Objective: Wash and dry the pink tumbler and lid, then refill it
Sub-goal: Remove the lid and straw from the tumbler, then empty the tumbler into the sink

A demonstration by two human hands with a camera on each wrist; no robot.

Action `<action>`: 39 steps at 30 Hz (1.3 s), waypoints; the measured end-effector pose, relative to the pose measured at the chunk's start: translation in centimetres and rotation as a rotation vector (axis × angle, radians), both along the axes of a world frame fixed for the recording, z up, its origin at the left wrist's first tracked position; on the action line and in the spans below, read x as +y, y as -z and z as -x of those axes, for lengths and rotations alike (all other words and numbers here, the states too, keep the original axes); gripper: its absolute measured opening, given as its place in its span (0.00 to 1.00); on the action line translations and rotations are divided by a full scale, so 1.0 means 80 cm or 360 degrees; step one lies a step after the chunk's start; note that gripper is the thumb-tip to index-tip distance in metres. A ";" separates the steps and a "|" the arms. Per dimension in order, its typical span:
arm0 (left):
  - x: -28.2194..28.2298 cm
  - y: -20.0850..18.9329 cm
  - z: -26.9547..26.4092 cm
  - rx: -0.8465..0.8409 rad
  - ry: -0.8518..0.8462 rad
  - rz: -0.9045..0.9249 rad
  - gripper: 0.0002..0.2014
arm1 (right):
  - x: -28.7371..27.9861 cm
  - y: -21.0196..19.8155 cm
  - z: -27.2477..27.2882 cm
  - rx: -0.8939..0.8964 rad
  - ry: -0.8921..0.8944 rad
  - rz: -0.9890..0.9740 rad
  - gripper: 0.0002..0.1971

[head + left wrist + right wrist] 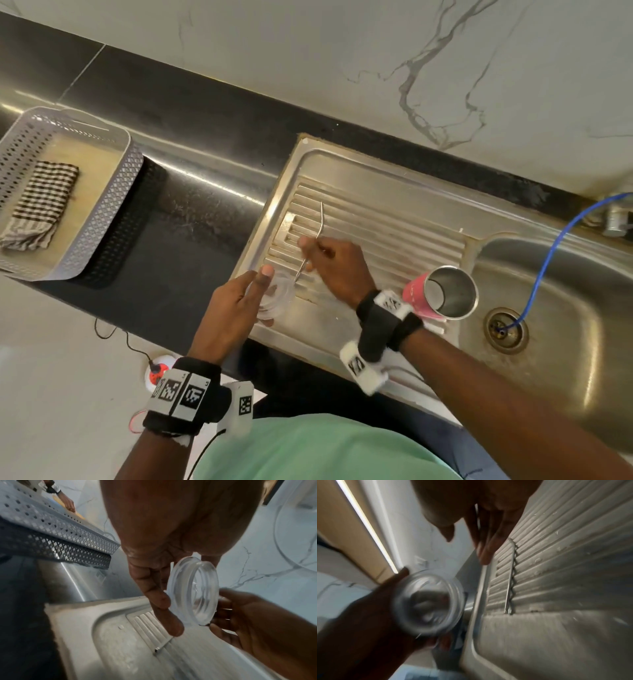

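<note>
The pink tumbler (416, 294) stands with its steel mouth up on the drainboard (394, 219), beside the sink basin. Its clear round lid (279, 298) is pinched at the rim between the thumb and fingers of my left hand (263, 294), just above the drainboard's front left corner. The lid (193, 591) is held on edge in the left wrist view, and the lid (428, 605) looks blurred in the right wrist view. My right hand (308, 255) hovers over a bent metal straw (321, 222) lying on the ribs. Its fingers (485, 555) are stretched out and hold nothing.
A grey perforated basket (113, 209) with a folded checked cloth (41, 205) sits on the black counter (191, 219) at the left. In the sink basin (565, 291), a blue hose (548, 260) runs down to the drain (506, 329). The tap base (615, 219) is at the far right.
</note>
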State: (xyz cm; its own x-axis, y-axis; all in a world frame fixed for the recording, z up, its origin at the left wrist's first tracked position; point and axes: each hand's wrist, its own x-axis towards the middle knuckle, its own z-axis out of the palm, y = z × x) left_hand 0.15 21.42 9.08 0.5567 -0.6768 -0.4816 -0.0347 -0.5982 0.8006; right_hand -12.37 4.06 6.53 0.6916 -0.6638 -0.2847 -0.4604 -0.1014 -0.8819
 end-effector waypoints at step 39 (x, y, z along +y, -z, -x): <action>-0.078 -0.021 0.105 0.0318 0.0335 0.0064 0.13 | -0.021 -0.033 0.235 0.0755 0.0341 0.0794 0.52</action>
